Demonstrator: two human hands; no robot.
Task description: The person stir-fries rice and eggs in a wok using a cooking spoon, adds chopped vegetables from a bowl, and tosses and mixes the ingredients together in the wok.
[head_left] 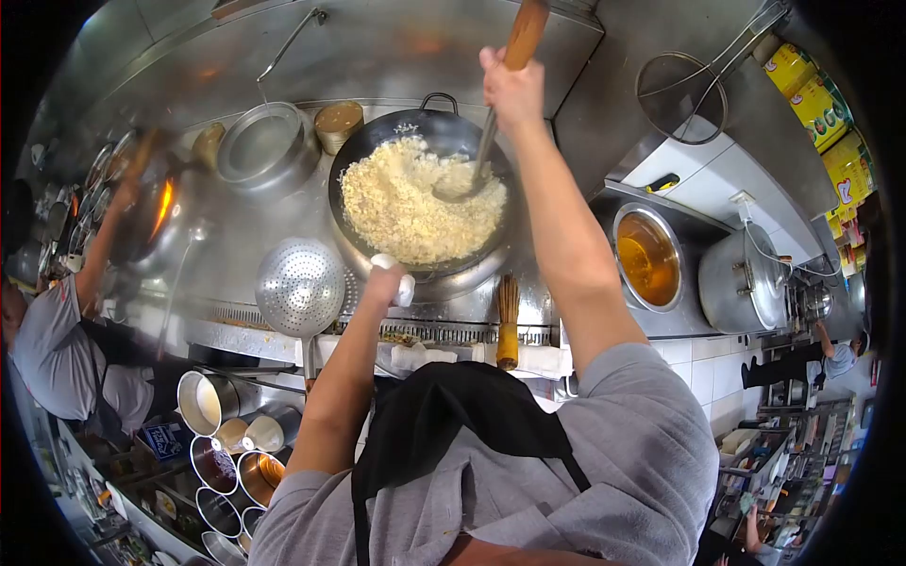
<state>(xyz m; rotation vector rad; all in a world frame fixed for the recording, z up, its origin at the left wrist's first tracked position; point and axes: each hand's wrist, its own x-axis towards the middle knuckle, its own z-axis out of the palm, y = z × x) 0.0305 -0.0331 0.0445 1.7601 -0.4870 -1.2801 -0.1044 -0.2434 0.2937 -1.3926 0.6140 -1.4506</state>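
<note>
While the perforated skimmer (pixel 300 288) lies at the left, your left hand (pixel 383 283) closes around a white cloth (pixel 406 291) at the near rim of the wok (pixel 457 134), though I can't tell whether it also grips a handle. There's the rice (pixel 401 208), all in the wok, mostly loose and yellow-flecked, so the mixing looks well along; farther right, your right hand (pixel 515 92) wraps the wooden handle (pixel 526 38) of the ladle (pixel 486 148), its bowl in a paler patch that seems to need more working.
</note>
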